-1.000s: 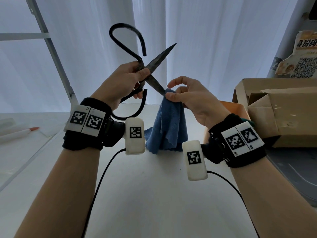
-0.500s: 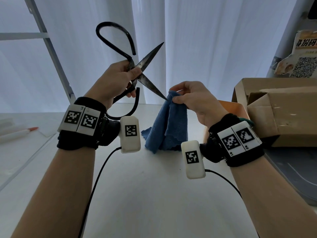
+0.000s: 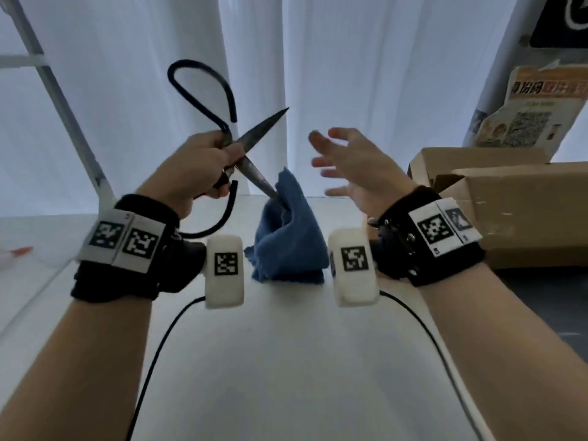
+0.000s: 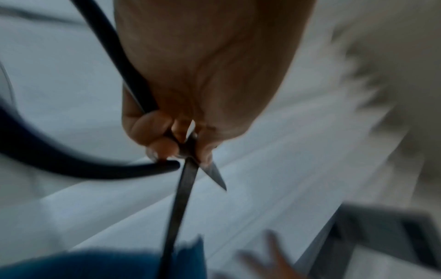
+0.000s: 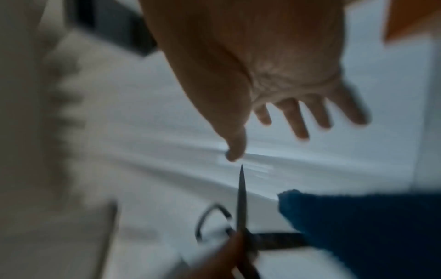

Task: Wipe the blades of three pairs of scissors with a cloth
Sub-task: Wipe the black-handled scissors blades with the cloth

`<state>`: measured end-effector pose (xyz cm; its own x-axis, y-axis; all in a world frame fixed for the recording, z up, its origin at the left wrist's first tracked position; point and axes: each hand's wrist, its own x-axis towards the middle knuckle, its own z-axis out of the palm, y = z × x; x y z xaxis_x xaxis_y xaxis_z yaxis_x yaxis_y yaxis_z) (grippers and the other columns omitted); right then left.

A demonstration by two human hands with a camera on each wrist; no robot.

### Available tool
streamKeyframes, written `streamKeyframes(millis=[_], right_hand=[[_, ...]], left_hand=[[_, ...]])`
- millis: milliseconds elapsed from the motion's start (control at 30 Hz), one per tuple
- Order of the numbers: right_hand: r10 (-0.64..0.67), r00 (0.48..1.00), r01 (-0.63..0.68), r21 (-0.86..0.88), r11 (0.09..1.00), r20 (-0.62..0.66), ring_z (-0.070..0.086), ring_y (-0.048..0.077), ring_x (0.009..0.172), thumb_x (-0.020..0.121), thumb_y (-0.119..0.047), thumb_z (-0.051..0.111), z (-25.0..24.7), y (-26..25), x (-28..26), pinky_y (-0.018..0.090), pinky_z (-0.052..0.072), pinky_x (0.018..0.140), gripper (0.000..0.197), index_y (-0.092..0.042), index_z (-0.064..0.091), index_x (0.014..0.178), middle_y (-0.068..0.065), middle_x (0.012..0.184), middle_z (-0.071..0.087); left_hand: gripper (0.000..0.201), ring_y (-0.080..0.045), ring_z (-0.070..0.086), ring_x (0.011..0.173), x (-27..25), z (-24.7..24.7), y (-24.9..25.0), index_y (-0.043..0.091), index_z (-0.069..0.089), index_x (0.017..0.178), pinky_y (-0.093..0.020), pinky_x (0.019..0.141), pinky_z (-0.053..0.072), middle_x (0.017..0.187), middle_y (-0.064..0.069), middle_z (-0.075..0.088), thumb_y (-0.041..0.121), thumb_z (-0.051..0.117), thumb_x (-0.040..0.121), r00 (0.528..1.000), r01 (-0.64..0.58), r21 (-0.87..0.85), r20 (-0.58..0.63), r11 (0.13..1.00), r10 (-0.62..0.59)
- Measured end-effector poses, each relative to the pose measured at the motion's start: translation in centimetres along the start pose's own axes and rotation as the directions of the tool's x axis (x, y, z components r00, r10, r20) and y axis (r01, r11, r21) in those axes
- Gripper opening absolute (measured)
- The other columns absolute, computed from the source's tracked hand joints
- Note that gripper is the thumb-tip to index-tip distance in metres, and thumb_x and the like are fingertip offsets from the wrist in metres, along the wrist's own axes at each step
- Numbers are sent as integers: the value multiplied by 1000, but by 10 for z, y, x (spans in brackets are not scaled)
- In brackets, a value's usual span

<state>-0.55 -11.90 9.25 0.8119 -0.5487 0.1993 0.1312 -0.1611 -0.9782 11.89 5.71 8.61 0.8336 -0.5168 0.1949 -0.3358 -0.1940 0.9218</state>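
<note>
My left hand [image 3: 206,163] grips a pair of large black scissors [image 3: 251,138] at the pivot, blades spread apart, looped handles above and below the fist. The lower blade's tip is buried in a blue cloth [image 3: 289,230] that hangs draped from it, its bottom bunched on the white table [image 3: 286,361]. My right hand [image 3: 343,163] hovers to the right of the cloth with fingers spread, holding nothing. In the left wrist view my left hand [image 4: 181,143] pinches the scissors [image 4: 186,181] above the cloth [image 4: 119,264]. The right wrist view shows my right hand [image 5: 274,122] spread, the scissors [image 5: 241,198] and cloth [image 5: 358,226] below it.
Cardboard boxes [image 3: 509,202] stand at the right on the table, with a printed poster [image 3: 534,106] behind them. White curtains fill the background. A metal frame post [image 3: 63,106] rises at the left, and an orange-tipped pen [image 3: 19,251] lies at the far left.
My right hand has let go of the cloth and spread its fingers, moving up and right. The cloth now hangs from the lower blade tip. The scissors dropped slightly.
</note>
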Motion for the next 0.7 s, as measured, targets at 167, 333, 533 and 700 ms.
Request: streamKeyframes(millis=[167,333,533,700], right_hand=[[258,965,-260,-37,965,-56,66,22,106,94,-32,65,-42,-21,-40,44,56,92,45,-17,51,134,10,124,62],[277,960,-279,-85,956,-39,73,23,91,95,-33,64,-29,-12,-42,37,61,82,28,-12,63,114,9,103,70],[318,948,-307,-318,897,-18,66,25,110,104,-16,44,-6,18,-14,37,56,94,28,-7,69,114,13,118,68],[417,892,-310,-438,844,172,66,26,95,93,-4,62,24,78,-11,36,62,80,25,-5,64,118,16,111,66]], left_hand=[[25,-11,47,47,10,-29,-15,6,59,94,-15,34,34,75,-4,49,30,58,101,964,251,-79,117,965,-241],[21,-6,36,36,-15,-2,-64,8,51,93,-15,30,23,72,-5,46,23,46,106,911,399,-365,258,841,-320],[19,-12,40,43,-7,12,-54,4,55,99,-17,34,24,74,-5,42,21,48,106,953,273,-243,202,931,-227],[19,-11,40,40,-6,2,-54,6,56,98,-18,34,25,73,-4,45,21,47,106,951,278,-124,173,953,-255]])
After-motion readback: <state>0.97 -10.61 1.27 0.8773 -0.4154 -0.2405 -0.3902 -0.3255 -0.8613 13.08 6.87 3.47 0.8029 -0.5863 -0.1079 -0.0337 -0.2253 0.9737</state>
